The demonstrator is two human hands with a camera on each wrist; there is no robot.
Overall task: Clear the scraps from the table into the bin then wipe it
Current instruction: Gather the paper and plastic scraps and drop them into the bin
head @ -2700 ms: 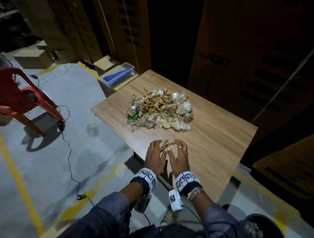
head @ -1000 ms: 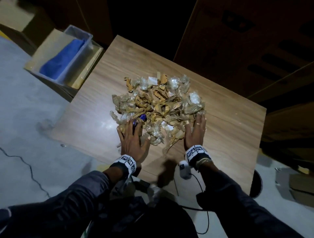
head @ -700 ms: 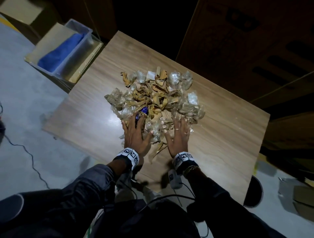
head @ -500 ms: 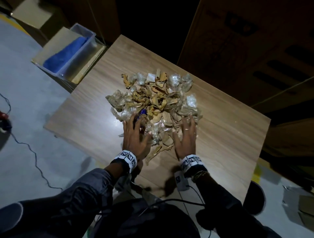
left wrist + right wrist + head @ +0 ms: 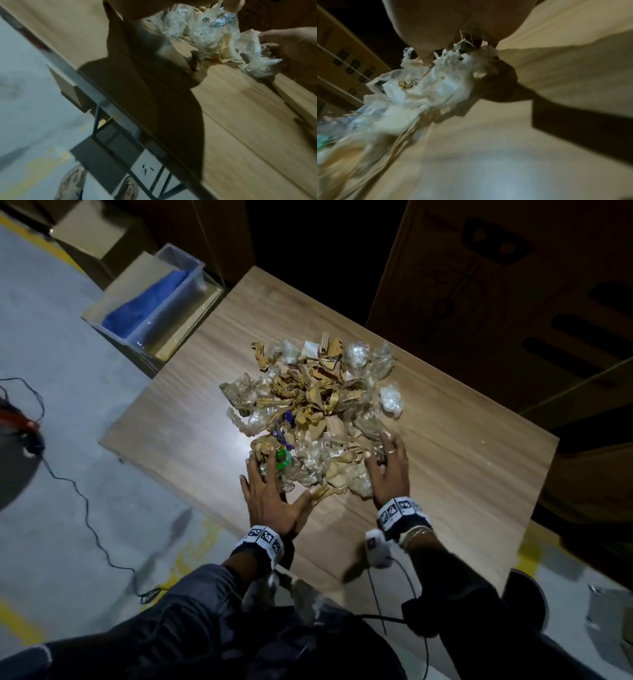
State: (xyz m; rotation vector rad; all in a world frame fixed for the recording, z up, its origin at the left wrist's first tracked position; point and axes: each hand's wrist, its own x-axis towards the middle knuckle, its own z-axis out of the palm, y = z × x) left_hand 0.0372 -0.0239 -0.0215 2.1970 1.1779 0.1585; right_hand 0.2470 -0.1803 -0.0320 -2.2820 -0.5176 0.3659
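A heap of scraps (image 5: 318,409), brown paper and crumpled clear plastic, lies in the middle of the wooden table (image 5: 462,474). My left hand (image 5: 270,491) lies flat with spread fingers against the heap's near left edge, beside a green scrap (image 5: 283,457). My right hand (image 5: 388,470) rests with straight fingers on the heap's near right side. The left wrist view shows the scraps (image 5: 202,35) with the right hand (image 5: 288,44) behind them. Plastic scraps (image 5: 426,86) bunch under my palm in the right wrist view. A dark round bin (image 5: 529,594) shows below the table's near right corner.
A clear tub (image 5: 191,299) holding a blue cloth (image 5: 147,302) sits on a box off the table's far left corner. Tall cardboard boxes (image 5: 513,285) stand behind the table. A black cable (image 5: 85,508) trails over the floor at left.
Both hands left the table's near edge and reached the heap. In the last half second the right hand slid rightward along it, and a green scrap came into sight by the left fingers.
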